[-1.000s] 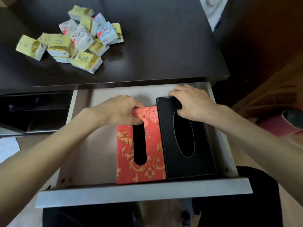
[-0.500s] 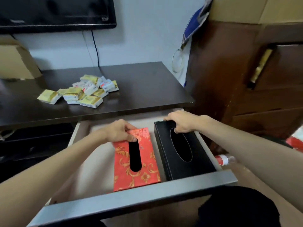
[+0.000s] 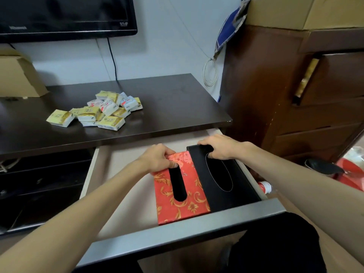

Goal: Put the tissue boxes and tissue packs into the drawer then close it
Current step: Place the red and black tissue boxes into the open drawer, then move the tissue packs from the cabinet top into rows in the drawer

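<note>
The drawer [image 3: 177, 233] stands pulled out under the dark desk. Inside it lie two tissue boxes side by side, at the right half. My left hand [image 3: 157, 157] grips the far end of the red and gold tissue box [image 3: 177, 205], thumb at its slot. On the far end of the black tissue box [image 3: 226, 192] my right hand [image 3: 218, 147] is closed, thumb hooked into its oval opening. A heap of several small tissue packs [image 3: 98, 112], yellow and white, lies on the desk top [image 3: 167, 107].
A TV [image 3: 65, 14] hangs on the wall above the desk, with a cardboard box [image 3: 17, 75] at the left. A brown wooden cabinet [image 3: 295, 95] stands close on the right. A red-capped bottle [image 3: 265, 187] and red basin [image 3: 352, 174] sit on the floor there.
My head has tilted up, so the wall and TV came into view. Both hands stay on the far ends of the two boxes in the drawer.
</note>
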